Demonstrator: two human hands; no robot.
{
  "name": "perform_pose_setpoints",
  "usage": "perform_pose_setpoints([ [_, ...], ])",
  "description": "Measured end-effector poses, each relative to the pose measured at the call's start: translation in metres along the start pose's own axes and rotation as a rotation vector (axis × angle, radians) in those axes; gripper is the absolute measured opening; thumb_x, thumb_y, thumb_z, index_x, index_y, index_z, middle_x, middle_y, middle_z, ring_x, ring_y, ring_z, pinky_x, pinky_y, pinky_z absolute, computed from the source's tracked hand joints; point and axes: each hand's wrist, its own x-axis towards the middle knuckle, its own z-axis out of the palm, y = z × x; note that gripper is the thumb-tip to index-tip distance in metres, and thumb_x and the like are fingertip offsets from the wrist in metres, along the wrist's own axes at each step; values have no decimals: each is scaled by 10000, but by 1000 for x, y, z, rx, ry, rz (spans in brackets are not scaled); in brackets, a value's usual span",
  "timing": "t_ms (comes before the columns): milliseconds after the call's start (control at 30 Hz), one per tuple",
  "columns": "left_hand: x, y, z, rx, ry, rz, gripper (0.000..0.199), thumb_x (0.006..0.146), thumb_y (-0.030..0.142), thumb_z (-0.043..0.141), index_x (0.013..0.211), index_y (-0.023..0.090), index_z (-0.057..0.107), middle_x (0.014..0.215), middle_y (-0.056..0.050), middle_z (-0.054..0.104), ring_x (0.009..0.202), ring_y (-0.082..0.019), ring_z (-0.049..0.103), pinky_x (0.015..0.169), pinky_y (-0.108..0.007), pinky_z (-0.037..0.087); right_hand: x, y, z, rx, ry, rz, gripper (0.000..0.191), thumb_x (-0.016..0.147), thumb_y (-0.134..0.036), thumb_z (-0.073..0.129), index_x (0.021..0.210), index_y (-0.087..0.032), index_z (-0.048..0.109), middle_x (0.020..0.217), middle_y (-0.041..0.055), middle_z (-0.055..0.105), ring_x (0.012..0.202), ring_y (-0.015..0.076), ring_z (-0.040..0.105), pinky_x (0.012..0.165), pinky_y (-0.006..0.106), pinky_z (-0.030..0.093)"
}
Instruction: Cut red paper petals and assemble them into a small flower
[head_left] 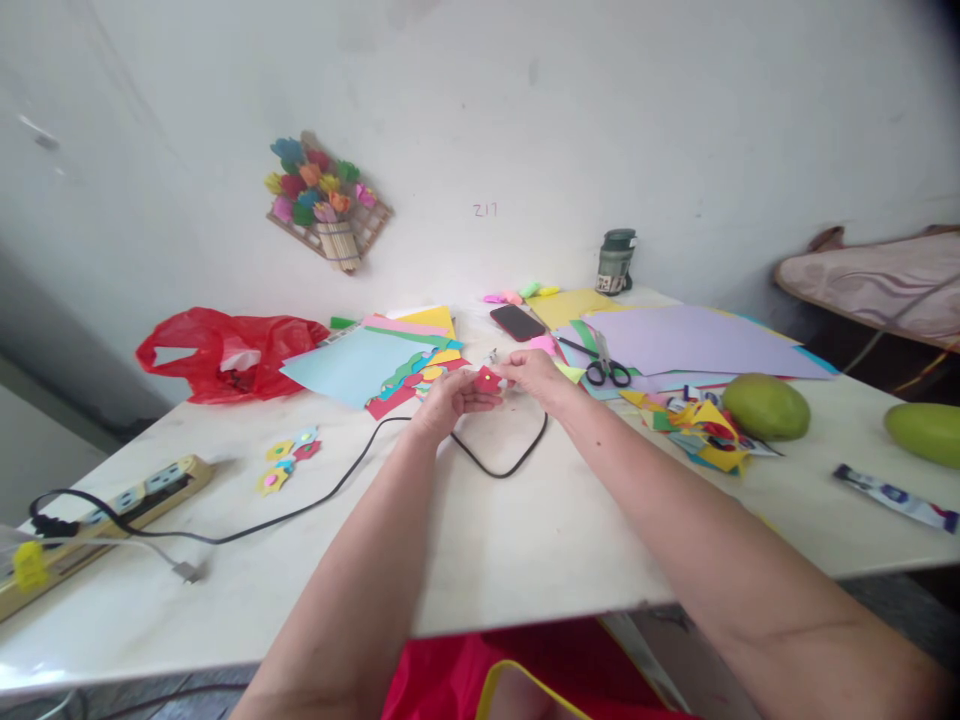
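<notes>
In front of me both hands meet at a small red paper flower (488,379) with a yellow dot in its centre. My left hand (459,398) has its fingers bent beneath the flower and holds its left side. My right hand (534,373) pinches the flower's right edge with its fingertips. Just behind the left hand lies a pile of coloured paper cut-outs (420,377), partly hidden by it. Several finished paper flowers (283,462), yellow, blue and red, rest on the table to the left.
Right of my hands are scissors (606,368), paper scraps (709,432), green fruit (766,406) and a glue tube (895,497). A phone (517,322) and purple paper (675,335) lie behind. Leftward are a power strip (150,490), black cable (300,512) and red bag (202,345).
</notes>
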Motion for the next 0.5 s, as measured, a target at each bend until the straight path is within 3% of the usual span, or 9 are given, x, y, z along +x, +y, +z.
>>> perform_pose_setpoints([
  [500,2,-1,3,49,66,-14,252,625,284,733,762,95,638,787,-107,718,694,-220,709,705,-328,565,1,2,3,-54,-8,-5,170,597,-280,691,524,-159,596,492,-32,495,531,106,428,532,252,349],
])
